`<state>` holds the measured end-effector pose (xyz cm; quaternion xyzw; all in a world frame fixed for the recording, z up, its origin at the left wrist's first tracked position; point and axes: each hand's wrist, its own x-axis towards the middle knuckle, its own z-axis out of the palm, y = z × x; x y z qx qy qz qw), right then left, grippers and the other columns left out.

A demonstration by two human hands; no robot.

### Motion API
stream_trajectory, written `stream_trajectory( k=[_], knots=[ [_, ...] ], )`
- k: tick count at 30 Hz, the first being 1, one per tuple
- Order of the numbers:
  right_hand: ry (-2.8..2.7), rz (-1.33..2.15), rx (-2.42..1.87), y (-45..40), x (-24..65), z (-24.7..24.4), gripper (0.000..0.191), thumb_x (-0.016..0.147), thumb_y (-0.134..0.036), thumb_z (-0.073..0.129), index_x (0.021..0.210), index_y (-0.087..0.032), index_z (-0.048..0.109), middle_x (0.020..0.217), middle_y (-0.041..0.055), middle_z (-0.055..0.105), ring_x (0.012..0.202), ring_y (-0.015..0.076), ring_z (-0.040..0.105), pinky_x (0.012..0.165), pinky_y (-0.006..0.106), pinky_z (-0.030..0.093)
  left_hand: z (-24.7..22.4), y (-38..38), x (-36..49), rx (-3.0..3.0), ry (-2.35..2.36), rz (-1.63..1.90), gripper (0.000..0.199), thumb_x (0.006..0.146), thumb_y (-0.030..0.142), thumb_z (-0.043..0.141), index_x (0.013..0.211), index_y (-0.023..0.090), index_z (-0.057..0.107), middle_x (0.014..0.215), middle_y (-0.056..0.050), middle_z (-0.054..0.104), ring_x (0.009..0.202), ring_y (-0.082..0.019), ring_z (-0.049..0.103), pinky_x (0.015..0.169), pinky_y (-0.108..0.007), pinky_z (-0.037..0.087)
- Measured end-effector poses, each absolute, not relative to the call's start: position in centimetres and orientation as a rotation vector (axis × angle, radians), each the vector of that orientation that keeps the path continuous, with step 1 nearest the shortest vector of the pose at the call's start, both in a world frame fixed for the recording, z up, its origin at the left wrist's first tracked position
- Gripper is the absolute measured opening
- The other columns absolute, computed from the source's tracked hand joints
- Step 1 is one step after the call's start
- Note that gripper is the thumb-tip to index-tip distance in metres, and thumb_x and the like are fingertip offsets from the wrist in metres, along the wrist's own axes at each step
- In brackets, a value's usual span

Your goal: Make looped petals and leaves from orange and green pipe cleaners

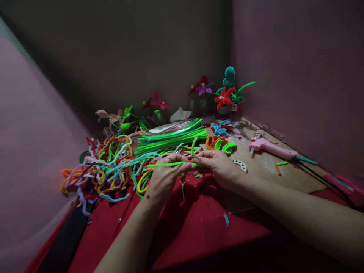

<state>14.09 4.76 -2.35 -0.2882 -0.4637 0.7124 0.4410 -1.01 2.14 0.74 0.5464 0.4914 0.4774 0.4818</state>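
Observation:
A bright green pipe cleaner (166,164) runs between my two hands, above the red cloth. My left hand (166,176) pinches it, and one straight length lies back across that hand. Close beside it, my right hand (217,167) grips the same pipe cleaner with thumb and fingers. One green end (194,146) sticks up in a curve at the right fingertips. The exact bend or join is hidden by the fingers. Just behind my hands lies a bundle of green pipe cleaners (173,138), partly in clear plastic.
A tangle of multicoloured pipe cleaners (108,167) spreads on the left. A pink glue gun (273,148) lies on cardboard (298,180) at right, its black cable trailing off. Orange loops (213,142) and green folded pieces (229,147) sit nearby. Pipe-cleaner flowers (223,98) stand along the back wall.

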Motion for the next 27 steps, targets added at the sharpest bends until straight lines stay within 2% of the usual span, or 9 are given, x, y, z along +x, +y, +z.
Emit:
stream_trajectory(
  k=[5,9,13,17,21,27],
  knots=[
    [-0.857,1.786,-0.552,5.3,14.2,-2.0,0.023,0.060,-0.024,0.074,0.068,-0.014,0.054,0.058,-0.0048,0.052,0.045,0.0034,0.038,0.042,0.019,0.026,0.8,1.9,-0.8,1.276,1.290,1.107,0.016,0.065,0.024,0.068,0.065,0.013,0.057,0.046,0.000,0.058,0.036,-0.008,0.046,0.037,-0.019,0.036],
    [-0.655,1.815,-0.502,5.2,14.4,-1.2,0.022,0.058,-0.014,0.072,0.067,-0.015,0.053,0.060,-0.0036,0.054,0.051,0.0058,0.045,0.045,0.019,0.030,0.4,1.8,-0.3,1.144,1.228,1.134,0.018,0.066,0.027,0.067,0.065,0.013,0.056,0.047,0.001,0.056,0.032,-0.007,0.044,0.034,-0.019,0.034],
    [-0.547,1.836,-0.481,5.3,14.4,-0.9,0.014,0.063,-0.007,0.065,0.065,-0.015,0.054,0.059,-0.0023,0.054,0.052,0.0069,0.046,0.044,0.019,0.031,-0.1,1.6,0.3,1.111,1.190,1.202,0.017,0.069,0.027,0.064,0.068,0.013,0.055,0.046,0.003,0.056,0.029,-0.007,0.044,0.032,-0.018,0.030],
    [-0.485,1.848,-0.473,5.4,14.4,-1.0,0.010,0.067,-0.006,0.062,0.066,-0.014,0.056,0.062,-0.0018,0.055,0.050,0.0060,0.046,0.043,0.019,0.035,-0.4,1.6,0.6,1.105,1.163,1.209,0.018,0.070,0.027,0.063,0.065,0.012,0.055,0.047,0.002,0.057,0.031,-0.007,0.046,0.034,-0.019,0.033],
    [-0.582,1.849,-0.463,5.3,14.2,-1.1,0.013,0.064,-0.005,0.066,0.072,-0.013,0.058,0.065,-0.0010,0.056,0.053,0.0069,0.052,0.053,0.021,0.045,-0.4,1.7,0.5,1.076,1.187,1.255,0.018,0.071,0.028,0.063,0.065,0.012,0.055,0.048,0.002,0.057,0.031,-0.007,0.046,0.035,-0.019,0.033],
    [-0.702,1.818,-0.532,5.2,14.1,-1.5,0.021,0.057,-0.011,0.074,0.072,-0.013,0.059,0.064,-0.0009,0.058,0.052,0.0082,0.055,0.051,0.022,0.045,-0.2,1.7,0.4,1.066,1.217,1.247,0.019,0.070,0.027,0.063,0.064,0.012,0.055,0.047,0.002,0.056,0.031,-0.007,0.045,0.034,-0.018,0.032]
  ],
)
